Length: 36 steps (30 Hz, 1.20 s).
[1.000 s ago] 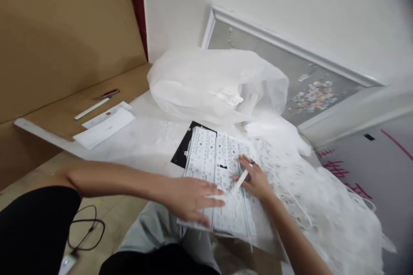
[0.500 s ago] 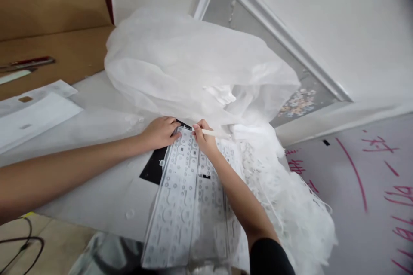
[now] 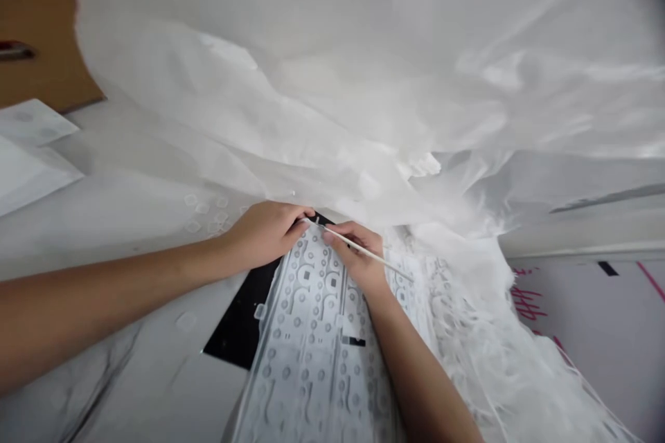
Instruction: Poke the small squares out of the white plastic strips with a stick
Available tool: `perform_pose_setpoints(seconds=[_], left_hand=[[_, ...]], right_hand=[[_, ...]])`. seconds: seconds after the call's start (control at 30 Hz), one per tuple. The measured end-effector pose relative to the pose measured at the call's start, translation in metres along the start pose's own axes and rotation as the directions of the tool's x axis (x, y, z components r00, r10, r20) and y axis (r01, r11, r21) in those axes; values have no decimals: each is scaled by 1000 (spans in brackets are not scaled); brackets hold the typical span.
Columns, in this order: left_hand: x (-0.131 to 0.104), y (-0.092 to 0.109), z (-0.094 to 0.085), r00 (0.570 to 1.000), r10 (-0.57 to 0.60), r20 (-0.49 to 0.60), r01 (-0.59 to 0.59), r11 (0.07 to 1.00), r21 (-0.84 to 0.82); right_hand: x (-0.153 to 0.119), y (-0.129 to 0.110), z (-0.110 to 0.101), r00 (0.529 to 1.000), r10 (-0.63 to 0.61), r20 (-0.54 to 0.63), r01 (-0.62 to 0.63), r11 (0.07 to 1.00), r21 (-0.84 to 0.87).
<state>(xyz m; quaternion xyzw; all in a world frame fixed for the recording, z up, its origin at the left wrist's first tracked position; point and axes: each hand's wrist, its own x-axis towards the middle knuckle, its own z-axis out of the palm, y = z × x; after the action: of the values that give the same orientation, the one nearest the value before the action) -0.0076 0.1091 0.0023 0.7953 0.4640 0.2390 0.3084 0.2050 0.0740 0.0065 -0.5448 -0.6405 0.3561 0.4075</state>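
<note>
A translucent plastic tray with moulded rows of bumps and curves lies over a flat black board, which shows along its left side and far end. My left hand is at the tray's far left corner. Its thumb and forefinger are pinched together there, and what they hold is hidden. My right hand grips a thin white stick like a pen. The stick's tip points towards my left fingertips, over the tray's far end, and its back end slants out to the right.
A large, thin white plastic bag billows behind my hands. Shredded white strips are heaped at the right. Small clear pieces lie left of my left hand. White sheets and cardboard are at far left.
The view has come closer, and the bag fills more of the top. Both hands remain at the tray's far end. The stick now slants more steeply down to the right.
</note>
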Motion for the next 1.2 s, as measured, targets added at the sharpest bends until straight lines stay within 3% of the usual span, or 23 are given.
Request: perform_pose_setpoints(seconds=[0.73,0.87,1.03,1.2], left_hand=[[1,3,-3,998,-41,41,42,999,-21],[2,5,-5,997,-61,45,63,997,-51],[2,7,-6,994,-106,26,107,992,-71],[0,8,-8,996,-90,20,92,991,-100]], right_hand=[[-3,-6,-1,999,-7,38,10,996,-91],[-2,-6,1,973,-200,111,220,952,-212],[-1,-4,1,880,-408,244,469,828,-308],[0,-3,2,791,-539,288,611,719,-332]])
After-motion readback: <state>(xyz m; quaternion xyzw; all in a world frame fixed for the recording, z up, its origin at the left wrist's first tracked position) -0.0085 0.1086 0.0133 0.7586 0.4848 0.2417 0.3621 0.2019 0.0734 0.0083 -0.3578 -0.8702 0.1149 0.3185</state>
